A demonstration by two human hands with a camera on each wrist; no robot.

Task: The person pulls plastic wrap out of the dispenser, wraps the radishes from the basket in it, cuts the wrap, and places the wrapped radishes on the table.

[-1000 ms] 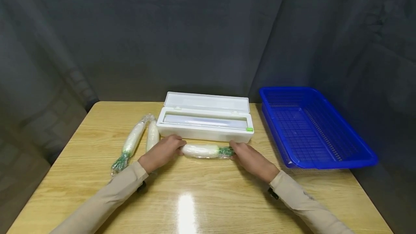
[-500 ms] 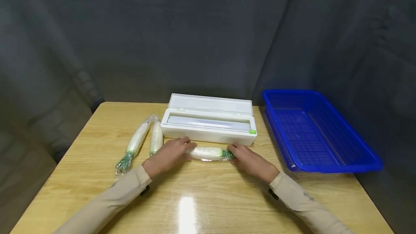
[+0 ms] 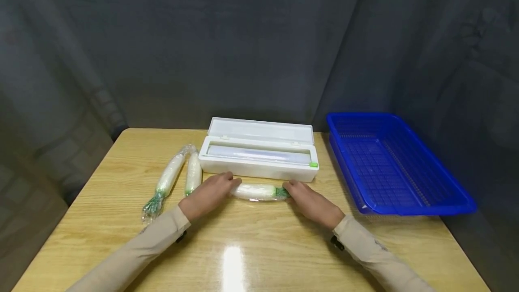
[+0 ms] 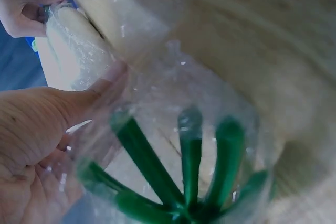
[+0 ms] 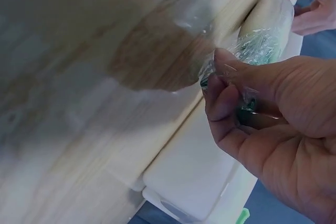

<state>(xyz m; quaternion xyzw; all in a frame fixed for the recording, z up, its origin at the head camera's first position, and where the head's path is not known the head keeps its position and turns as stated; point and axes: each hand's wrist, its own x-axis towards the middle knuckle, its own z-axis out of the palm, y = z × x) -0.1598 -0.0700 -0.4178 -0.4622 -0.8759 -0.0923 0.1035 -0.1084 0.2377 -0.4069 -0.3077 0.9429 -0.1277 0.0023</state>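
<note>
A white daikon radish [image 3: 256, 191] wrapped in clear plastic film lies crosswise in front of the box. My left hand [image 3: 208, 196] pinches the film at its root end. At the other end, my right hand [image 3: 311, 203] pinches the film around its green stems; in the right wrist view the thumb and curled fingers [image 5: 226, 95] close on the crinkled film. Two more wrapped daikon lie to the left, a slanted one [image 3: 170, 175] and an inner one [image 3: 194, 171], partly hidden by my left hand. Green stems [image 4: 191, 166] under film fill the left wrist view's foreground.
Right behind the daikon stands a white cling film dispenser [image 3: 255, 170], lid raised, with a film roll [image 3: 259, 153] and a green cutter slider [image 3: 313, 164]. A blue plastic basket [image 3: 357, 179] stands at the right. Dark curtains hang behind the wooden table [image 3: 275, 251].
My left hand has shifted slightly right, inward over the daikon's root end. My right hand stays at the stem end. The head view has shifted a little.
</note>
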